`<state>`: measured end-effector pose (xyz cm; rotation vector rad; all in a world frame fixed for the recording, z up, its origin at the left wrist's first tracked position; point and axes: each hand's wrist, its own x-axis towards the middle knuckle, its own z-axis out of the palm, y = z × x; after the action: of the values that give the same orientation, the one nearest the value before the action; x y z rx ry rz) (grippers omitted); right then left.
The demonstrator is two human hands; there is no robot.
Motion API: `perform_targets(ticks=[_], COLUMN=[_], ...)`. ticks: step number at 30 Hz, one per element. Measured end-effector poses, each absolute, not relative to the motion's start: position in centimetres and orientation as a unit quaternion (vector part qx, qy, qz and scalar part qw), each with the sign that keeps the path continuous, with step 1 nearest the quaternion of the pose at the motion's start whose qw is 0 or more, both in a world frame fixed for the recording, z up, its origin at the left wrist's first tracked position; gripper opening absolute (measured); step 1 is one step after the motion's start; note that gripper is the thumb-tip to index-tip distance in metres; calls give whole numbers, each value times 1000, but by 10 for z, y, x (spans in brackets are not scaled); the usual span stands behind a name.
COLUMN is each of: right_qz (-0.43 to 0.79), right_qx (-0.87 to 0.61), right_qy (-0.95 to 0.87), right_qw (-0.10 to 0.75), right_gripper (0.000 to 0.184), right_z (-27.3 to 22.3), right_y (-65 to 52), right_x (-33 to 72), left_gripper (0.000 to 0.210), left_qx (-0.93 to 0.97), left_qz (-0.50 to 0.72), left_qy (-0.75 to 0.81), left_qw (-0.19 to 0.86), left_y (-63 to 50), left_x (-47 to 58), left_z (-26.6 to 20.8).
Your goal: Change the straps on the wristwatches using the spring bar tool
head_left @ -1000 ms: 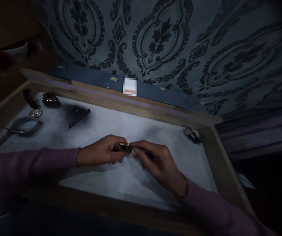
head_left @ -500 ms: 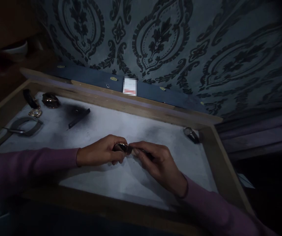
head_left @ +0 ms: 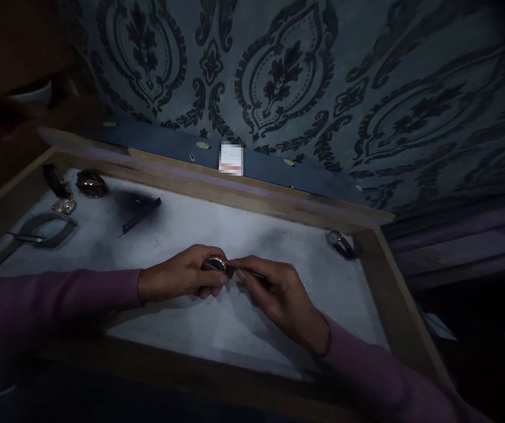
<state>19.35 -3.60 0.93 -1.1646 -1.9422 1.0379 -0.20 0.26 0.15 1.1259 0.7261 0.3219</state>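
Between the thumb and fingers of my left hand (head_left: 186,274) is a wristwatch (head_left: 215,264) with a round, shiny case. My right hand (head_left: 276,294) is closed beside it, pinching a dark strip (head_left: 259,277) that looks like the watch's strap. The fingertips of both hands almost meet at the case's right edge. Dim light and my fingers hide how the strip joins the case. Both hands are over the white lining (head_left: 191,335) of a shallow wooden tray (head_left: 235,197).
At the tray's left lie a gold-toned watch (head_left: 63,204), a dark watch (head_left: 91,183) and a grey strap loop (head_left: 47,229). A dark flat strip (head_left: 141,215) lies right of them. Another watch (head_left: 341,244) rests in the right corner. A small white card (head_left: 231,160) stands behind the rim.
The view has shifted slightly. My hands keep their hold on the watch and strap, and the case is turned a little more upward. The other items have stayed where they were.
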Motion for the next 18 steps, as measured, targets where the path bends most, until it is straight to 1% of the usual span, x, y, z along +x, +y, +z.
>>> perform_targets(ticks=[8,12,18], right_qz=[398,412,403], right_qx=[-448,-442,-440], right_qy=[-732,-726,-733], right_qw=[324,330,327], right_gripper=[24,23,23], right_z=[11,10,11], right_y=[-37,-36,-36], right_x=[192,192,191], left_gripper=[28,27,19], left_qx=[491,491,489], left_qz=[165,166,164], left_qy=[351,352,356], left_qw=[780,779,779], left_y=[1,1,0], left_x=[1,1,1], left_z=[1,1,1])
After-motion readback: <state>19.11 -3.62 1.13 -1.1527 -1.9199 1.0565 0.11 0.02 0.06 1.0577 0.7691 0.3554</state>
